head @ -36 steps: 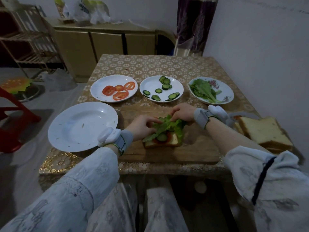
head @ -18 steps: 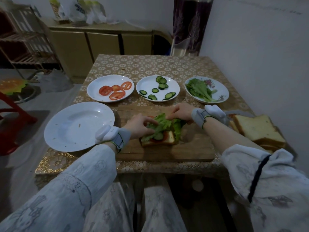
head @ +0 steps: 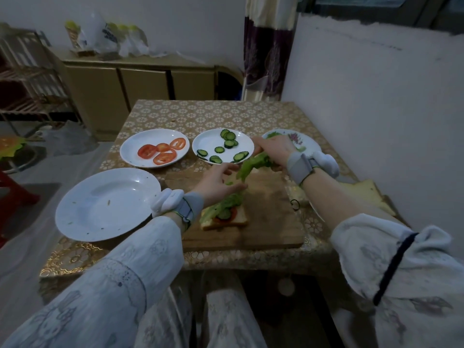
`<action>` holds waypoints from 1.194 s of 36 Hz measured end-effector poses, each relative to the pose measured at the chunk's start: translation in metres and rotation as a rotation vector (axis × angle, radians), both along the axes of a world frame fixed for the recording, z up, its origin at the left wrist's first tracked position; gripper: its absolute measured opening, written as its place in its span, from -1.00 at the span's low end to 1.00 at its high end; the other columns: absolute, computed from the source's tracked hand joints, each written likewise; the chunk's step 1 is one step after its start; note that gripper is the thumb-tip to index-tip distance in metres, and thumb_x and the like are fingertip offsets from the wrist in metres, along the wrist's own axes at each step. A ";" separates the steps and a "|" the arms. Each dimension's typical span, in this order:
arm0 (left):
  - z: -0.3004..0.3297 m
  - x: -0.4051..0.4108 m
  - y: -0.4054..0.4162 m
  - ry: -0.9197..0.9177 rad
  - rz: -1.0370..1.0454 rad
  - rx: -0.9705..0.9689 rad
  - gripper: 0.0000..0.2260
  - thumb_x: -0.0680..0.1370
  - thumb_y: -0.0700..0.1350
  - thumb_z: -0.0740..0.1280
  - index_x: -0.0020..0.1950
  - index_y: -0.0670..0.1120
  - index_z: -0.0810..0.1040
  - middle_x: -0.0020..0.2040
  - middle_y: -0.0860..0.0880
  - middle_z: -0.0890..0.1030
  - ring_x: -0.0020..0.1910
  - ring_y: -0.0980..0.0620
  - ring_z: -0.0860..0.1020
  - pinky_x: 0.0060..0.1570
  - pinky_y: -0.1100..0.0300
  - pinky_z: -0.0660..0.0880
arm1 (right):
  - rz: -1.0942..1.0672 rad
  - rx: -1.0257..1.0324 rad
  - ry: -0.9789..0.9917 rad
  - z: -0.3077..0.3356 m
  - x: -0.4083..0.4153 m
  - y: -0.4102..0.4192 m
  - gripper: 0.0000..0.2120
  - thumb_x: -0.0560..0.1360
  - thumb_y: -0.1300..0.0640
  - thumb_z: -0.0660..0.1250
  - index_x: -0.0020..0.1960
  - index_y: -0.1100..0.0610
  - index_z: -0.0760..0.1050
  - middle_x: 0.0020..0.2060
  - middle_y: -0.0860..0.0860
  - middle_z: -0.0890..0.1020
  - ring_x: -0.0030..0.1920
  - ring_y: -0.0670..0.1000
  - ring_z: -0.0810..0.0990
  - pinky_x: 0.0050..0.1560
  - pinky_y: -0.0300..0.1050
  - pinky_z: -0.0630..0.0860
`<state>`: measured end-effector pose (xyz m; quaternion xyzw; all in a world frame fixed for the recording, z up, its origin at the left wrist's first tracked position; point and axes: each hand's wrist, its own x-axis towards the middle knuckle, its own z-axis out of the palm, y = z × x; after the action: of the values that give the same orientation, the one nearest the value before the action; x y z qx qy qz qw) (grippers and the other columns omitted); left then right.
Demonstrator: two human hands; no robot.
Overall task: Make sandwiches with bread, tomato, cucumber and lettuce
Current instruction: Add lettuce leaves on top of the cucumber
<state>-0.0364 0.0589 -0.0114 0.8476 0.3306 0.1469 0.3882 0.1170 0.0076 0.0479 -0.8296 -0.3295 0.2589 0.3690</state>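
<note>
Nearest me, the open sandwich (head: 224,216) sits on the wooden cutting board (head: 266,222): a bread slice carrying tomato, cucumber and a first layer of lettuce. Just above it my left hand (head: 218,185) hovers with fingers relaxed and spread, holding nothing, ready to receive. My right hand (head: 275,149) pinches a lettuce leaf (head: 251,164) by its upper end, and the leaf hangs limp between the flowered plate (head: 305,143) and the board. I judge this leaf to be very light, floppy and easy to tear, so I would keep hold near the thicker rib and support the loose end with the free hand while laying it flat. The stack below looks soft and likely to slide, so gentle pressure only. To the left lies an empty white plate (head: 105,204); beyond the board stand the tomato plate (head: 154,148) and the cucumber plate (head: 222,146). More bread slices (head: 364,194) wait at the right edge. The table (head: 216,114) wears a gold floral cloth that looks slick. Farther back are a low cabinet (head: 140,86) with bags on top, a rack at left, a curtain and a bare wall.
</note>
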 end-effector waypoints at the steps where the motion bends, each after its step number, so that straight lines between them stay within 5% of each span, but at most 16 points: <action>1: 0.001 0.003 -0.001 -0.014 0.013 -0.004 -0.43 0.49 0.07 0.39 0.44 -0.06 0.33 0.31 -0.05 0.42 0.16 0.02 0.42 0.10 0.21 0.34 | 0.004 0.024 0.023 0.003 -0.003 0.001 -0.58 0.54 -0.13 0.22 -0.37 0.10 0.51 -0.38 0.06 0.44 -0.43 0.02 0.38 -0.45 -0.22 0.35; 6: 0.007 0.006 -0.005 -0.202 0.107 -0.094 -0.63 0.53 -0.03 0.37 0.27 -0.16 0.45 0.13 -0.09 0.59 0.07 0.00 0.54 -0.05 0.24 0.38 | 0.030 0.115 0.121 0.013 -0.015 0.000 -0.60 0.53 -0.12 0.23 -0.38 0.08 0.50 -0.28 0.01 0.43 -0.31 0.00 0.38 -0.32 -0.18 0.38; 10: 0.011 -0.004 0.002 -0.309 0.184 -0.297 -0.81 0.58 -0.13 0.30 0.15 -0.16 0.45 -0.08 -0.09 0.67 -0.22 0.06 0.60 -0.35 0.28 0.44 | 0.033 0.069 0.176 0.006 -0.016 -0.001 -0.59 0.52 -0.19 0.23 -0.33 0.09 0.46 -0.32 0.02 0.41 -0.39 0.00 0.33 -0.44 -0.20 0.33; 15: 0.008 -0.017 0.013 -0.337 0.182 -0.413 -0.96 0.55 -0.18 0.34 -0.08 -0.13 0.52 -0.38 0.03 0.68 -0.33 -0.02 0.57 -0.14 0.06 0.51 | 0.086 0.060 0.399 -0.014 -0.014 -0.005 -0.64 0.50 -0.22 0.25 0.09 0.05 0.40 -0.38 0.01 0.25 -0.59 -0.07 0.14 -0.57 -0.32 0.13; 19: 0.010 -0.018 0.016 -0.317 0.300 -0.542 -0.87 0.57 -0.19 0.30 -0.18 -0.09 0.51 -0.27 -0.04 0.60 -0.36 0.03 0.51 -0.32 0.23 0.40 | 0.198 0.013 0.500 -0.030 -0.020 -0.011 -0.46 0.44 -0.30 0.28 0.09 0.16 0.52 -0.40 0.01 0.40 -0.58 -0.08 0.26 -0.56 -0.31 0.23; 25: 0.007 -0.017 0.020 -0.259 0.415 -0.536 -0.86 0.53 -0.17 0.32 -0.24 -0.07 0.53 -0.22 -0.08 0.53 -0.36 0.03 0.41 -0.35 0.21 0.30 | 0.303 0.038 0.644 -0.044 -0.026 -0.019 -0.83 0.53 -0.02 0.30 0.00 0.08 0.44 -0.16 0.06 0.52 -0.39 -0.04 0.42 -0.55 -0.31 0.38; 29: 0.013 -0.018 0.023 -0.174 0.448 -0.482 -0.93 0.52 -0.13 0.32 -0.09 -0.11 0.55 -0.24 -0.06 0.50 -0.38 0.04 0.33 -0.38 0.21 0.23 | 0.324 0.001 0.552 -0.050 -0.026 -0.022 -0.76 0.51 0.11 0.35 0.13 0.09 0.40 -0.10 0.05 0.59 -0.32 -0.01 0.55 -0.47 -0.27 0.49; 34: 0.017 -0.018 0.027 -0.119 0.454 -0.442 -0.91 0.51 -0.11 0.33 -0.10 -0.12 0.54 -0.16 -0.13 0.43 -0.40 0.02 0.28 -0.40 0.21 0.18 | 0.285 0.056 0.507 -0.057 -0.028 -0.024 -0.90 0.56 0.13 0.30 -0.12 0.05 0.40 -0.26 0.06 0.63 -0.55 -0.08 0.60 -0.60 -0.32 0.45; 38: 0.015 -0.018 0.032 -0.062 0.432 -0.376 -0.89 0.52 -0.10 0.34 -0.06 -0.13 0.53 -0.17 -0.12 0.45 -0.39 0.02 0.30 -0.43 0.22 0.22 | 0.264 0.047 0.520 -0.065 -0.029 -0.022 -0.90 0.57 0.08 0.28 -0.09 0.09 0.44 -0.47 -0.01 0.67 -0.59 -0.08 0.60 -0.65 -0.36 0.38; 43: 0.002 -0.016 0.038 0.000 0.429 -0.290 -0.92 0.52 -0.11 0.35 -0.11 -0.09 0.60 -0.12 -0.10 0.54 -0.17 -0.02 0.45 -0.09 0.20 0.37 | 0.250 -0.125 0.450 -0.076 -0.029 -0.023 -0.76 0.59 0.01 0.22 -0.09 0.18 0.42 -0.57 0.01 0.63 -0.63 -0.11 0.55 -0.65 -0.36 0.31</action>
<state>-0.0523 0.0972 -0.0099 0.6936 0.5203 0.1771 0.4656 0.0878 -0.0155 -0.0277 -0.7252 -0.3225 0.5004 0.3460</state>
